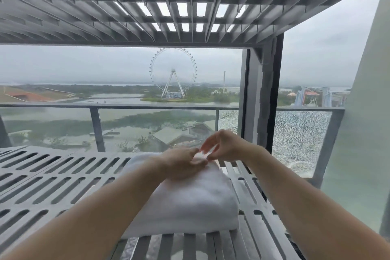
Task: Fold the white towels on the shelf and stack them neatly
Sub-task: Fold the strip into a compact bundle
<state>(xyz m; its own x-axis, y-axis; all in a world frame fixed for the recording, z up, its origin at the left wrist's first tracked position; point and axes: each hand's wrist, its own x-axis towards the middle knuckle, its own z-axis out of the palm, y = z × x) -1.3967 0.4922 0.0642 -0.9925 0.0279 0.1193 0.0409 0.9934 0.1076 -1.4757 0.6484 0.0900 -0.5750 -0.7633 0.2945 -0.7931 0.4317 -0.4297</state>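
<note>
A folded white towel (pixel 190 202) lies on the right part of the grey slotted metal shelf (pixel 52 177), its thick folded edge toward me. My left hand (pixel 181 162) rests flat on the towel's far end, fingers together and pointing right. My right hand (pixel 223 145) hovers just above that far end, fingers curled, thumb and fingertips pinched close at the towel's far corner. Whether they hold cloth I cannot tell. Both forearms reach in from below.
A second slotted shelf (pixel 147 6) hangs low overhead. A dark upright post (pixel 268 112) stands just right of the towel. Behind are a glass balcony railing (pixel 126 107) and a cracked glass pane (pixel 301 133). The shelf's left part carries nothing.
</note>
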